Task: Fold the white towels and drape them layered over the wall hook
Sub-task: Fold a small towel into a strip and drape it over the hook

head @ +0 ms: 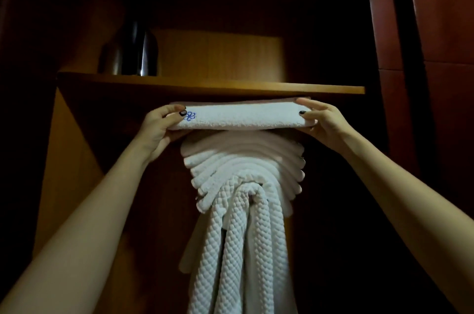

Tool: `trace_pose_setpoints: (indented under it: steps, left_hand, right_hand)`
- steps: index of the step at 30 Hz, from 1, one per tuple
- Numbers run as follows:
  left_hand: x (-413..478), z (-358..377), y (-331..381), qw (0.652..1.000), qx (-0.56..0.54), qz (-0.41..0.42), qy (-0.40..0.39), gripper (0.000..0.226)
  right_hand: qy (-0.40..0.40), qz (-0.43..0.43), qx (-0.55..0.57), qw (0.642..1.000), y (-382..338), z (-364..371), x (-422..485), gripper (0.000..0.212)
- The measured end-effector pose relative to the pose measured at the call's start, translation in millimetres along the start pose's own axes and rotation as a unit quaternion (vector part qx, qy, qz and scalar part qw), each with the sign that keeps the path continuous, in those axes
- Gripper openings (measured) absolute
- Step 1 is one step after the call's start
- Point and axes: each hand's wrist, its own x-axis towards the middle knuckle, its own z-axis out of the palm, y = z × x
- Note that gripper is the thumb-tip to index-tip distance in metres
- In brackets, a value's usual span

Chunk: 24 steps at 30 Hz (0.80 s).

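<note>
The scene is dim, with near-black corners at 10, 1 and 4 o'clock. Light reaches mainly the centre, where the folded towel (241, 116) and the hanging towels (246, 211) are brightest. The shelf (210, 85) shades the space under it, and the folded towel darkens the topmost drapes. A thin highlight streaks the metal vessel (143, 54) at 11 o'clock. The forearms (77, 224) at 7 and 5 o'clock look soft and stretched.

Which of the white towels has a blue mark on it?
The folded towel held level between the left hand and right hand. Its blue mark sits by the left thumb; the draped towels below are plain white.
</note>
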Motion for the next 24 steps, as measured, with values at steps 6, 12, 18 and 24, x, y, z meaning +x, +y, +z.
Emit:
trace_pose_setpoints:
  steps: [6,12,18,24]
  left_hand:
    - [22.1,15.5,-23.2,0.999,-0.04,-0.02,0.024,0.027]
    - [24.7,16.4,-35.7,0.996,0.004,-0.055,0.076,0.008]
    - [2.6,0.5,-46.9,0.983,0.172,-0.027,0.049,0.017]
    - [4.3,3.0,-34.6,0.906,0.422,0.027,0.018,0.039]
  right_hand:
    - [-0.008,0.017,0.046,0.999,21.5,-5.0,32.9,0.042]
    - [-0.014,0.063,0.042,0.997,46.8,-18.3,45.5,0.022]
    - [-0.048,0.051,-0.136,0.988,66.8,-31.9,30.7,0.041]
    - [0.016,-0.11,-0.525,0.844,47.3,-4.7,20.4,0.049]
